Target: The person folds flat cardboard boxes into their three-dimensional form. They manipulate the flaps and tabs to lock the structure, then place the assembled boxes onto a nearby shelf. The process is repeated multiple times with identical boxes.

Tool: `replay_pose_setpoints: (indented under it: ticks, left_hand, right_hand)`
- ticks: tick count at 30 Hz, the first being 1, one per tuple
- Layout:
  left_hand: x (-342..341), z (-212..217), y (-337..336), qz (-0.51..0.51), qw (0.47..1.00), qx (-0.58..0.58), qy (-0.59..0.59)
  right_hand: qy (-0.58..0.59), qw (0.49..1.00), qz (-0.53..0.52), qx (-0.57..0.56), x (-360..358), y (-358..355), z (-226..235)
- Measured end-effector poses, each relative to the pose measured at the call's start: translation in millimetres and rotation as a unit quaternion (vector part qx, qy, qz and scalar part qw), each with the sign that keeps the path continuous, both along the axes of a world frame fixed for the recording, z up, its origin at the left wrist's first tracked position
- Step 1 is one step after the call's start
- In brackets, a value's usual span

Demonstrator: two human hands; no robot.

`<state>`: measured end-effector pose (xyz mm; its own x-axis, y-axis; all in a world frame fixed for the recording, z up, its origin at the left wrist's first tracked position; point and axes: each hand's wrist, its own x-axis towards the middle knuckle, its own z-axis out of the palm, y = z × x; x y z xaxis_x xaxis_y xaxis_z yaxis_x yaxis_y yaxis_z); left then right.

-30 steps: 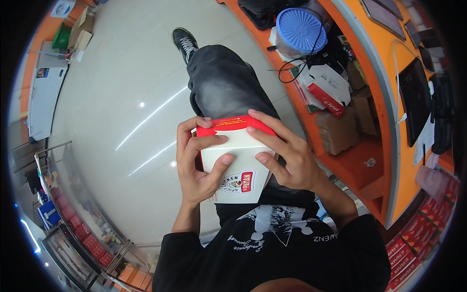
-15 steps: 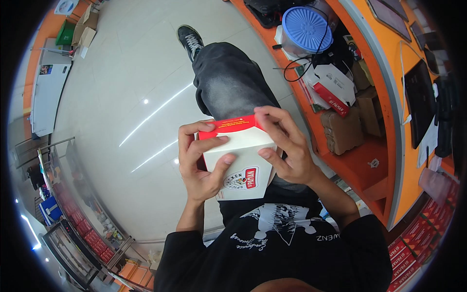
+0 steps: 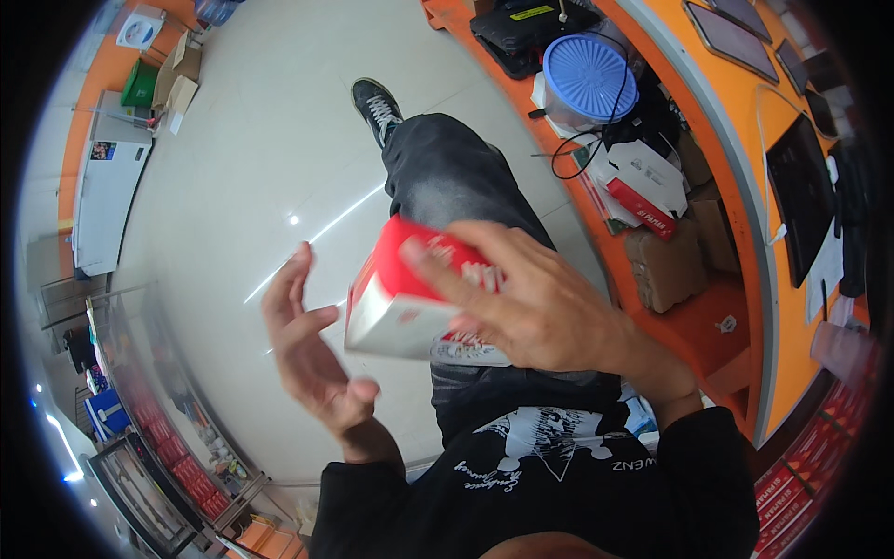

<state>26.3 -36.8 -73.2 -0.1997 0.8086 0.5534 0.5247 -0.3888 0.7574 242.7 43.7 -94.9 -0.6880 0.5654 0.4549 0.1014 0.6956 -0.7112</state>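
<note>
Well, my right hand clasps the red-and-white carton under its fingers — light, thin card, I'd judge, so best taken by the folded edges — and my left hand, fingers spread, hangs just left of it.

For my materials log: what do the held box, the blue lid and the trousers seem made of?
Box: likely printed paperboard, judging by flat panels and angular edges; blur hides its sheen.
Blue lid: probably moulded plastic, satin-looking, with even colour and radiating ridges.
Trousers: matte fabric, possibly denim, softly creased with a faded patch.
</note>
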Motion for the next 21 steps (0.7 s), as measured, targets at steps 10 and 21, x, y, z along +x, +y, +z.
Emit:
replay_pose_setpoints:
  ticks: [10, 21]
  left_hand:
    - [-4.3, -22.9, 6.6, 0.034, 0.994, -0.024, -0.102]
    - [-18.5, -4.2, 13.6, -0.169, 0.976, -0.135, -0.016]
  right_hand:
    - [-0.066, 0.991, -0.104, 0.053, 37.4, 39.4, 33.7]
    - [-0.06, 0.993, 0.051, -0.083, 46.7, 61.3, 27.3]
